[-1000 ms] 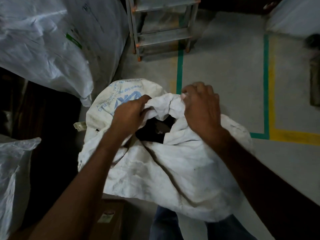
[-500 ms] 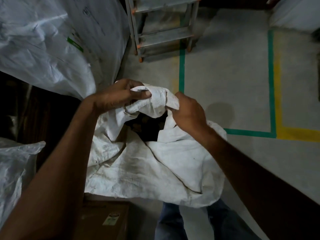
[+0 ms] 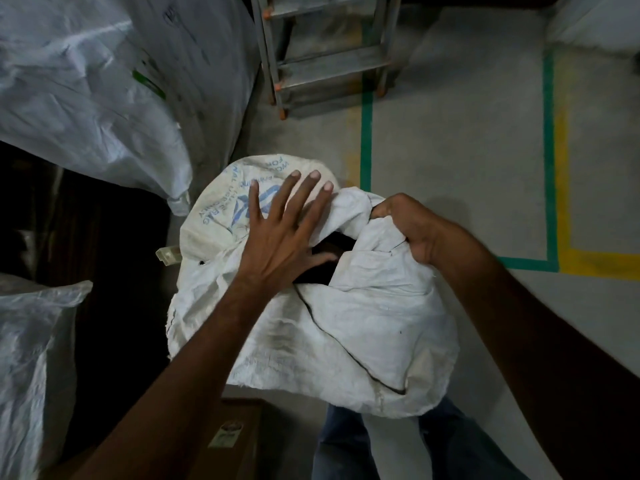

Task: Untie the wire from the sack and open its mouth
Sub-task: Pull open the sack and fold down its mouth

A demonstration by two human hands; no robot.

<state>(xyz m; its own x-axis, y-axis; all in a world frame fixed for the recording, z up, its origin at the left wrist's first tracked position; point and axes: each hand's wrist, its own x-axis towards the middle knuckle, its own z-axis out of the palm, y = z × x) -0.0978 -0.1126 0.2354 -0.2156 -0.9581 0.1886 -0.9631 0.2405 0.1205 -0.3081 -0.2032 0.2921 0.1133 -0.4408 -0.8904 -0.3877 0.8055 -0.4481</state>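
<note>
A white woven sack (image 3: 363,337) with blue print stands on the floor in front of my legs. Its mouth (image 3: 325,258) gapes as a dark slit between bunched folds. My left hand (image 3: 280,244) lies flat on the sack's left side, fingers spread, thumb at the edge of the opening. My right hand (image 3: 408,226) is clenched on the bunched rim at the right of the opening. No wire shows anywhere.
Large white sacks (image 3: 86,98) lean at the left and another (image 3: 31,368) stands at the lower left. A metal step ladder (image 3: 329,53) is behind the sack. A cardboard box (image 3: 232,438) sits by my feet. Green and yellow floor tape (image 3: 550,168) runs at the right.
My left hand let go of the bunched rim and now rests flat with spread fingers on the sack. My right hand shifted right, still gripping the rim. The printed side shows again.
</note>
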